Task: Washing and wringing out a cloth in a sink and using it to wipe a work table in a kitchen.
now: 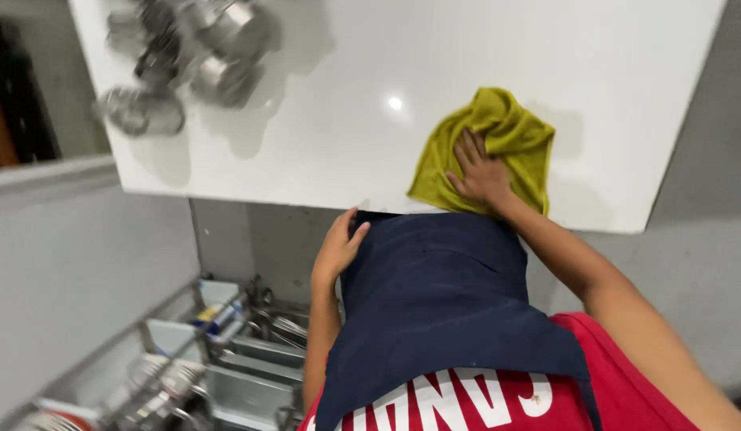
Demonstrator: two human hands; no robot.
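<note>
The right hand [478,172] lies flat and spread on a yellow-green cloth [498,132], fingers splayed and palm pressing it down onto the white worktop [346,104] close to the near edge; it grips nothing, only bears on the fabric. The left hand [337,246] sits lower, its fingers curled loosely against the upper edge of a dark blue apron [438,295] just under the worktop's lip; whether it truly pinches the fabric or only rests there cannot be told. The cloth is bunched and folded over itself, so it looks soft, light and limp, likely to slide easily on the smooth glossy surface and to crumple under any push. A flat palm over its middle, as here, seems the surest way to move it, while lifting it would call for pinching a gathered fold. Well apart from the cloth, at the far left corner of the worktop, stands a blurred cluster of steel pots [187,64]. Below the worktop, at the lower left, an open drawer rack [227,359] holds metal trays and utensils, too blurred to sort out.
</note>
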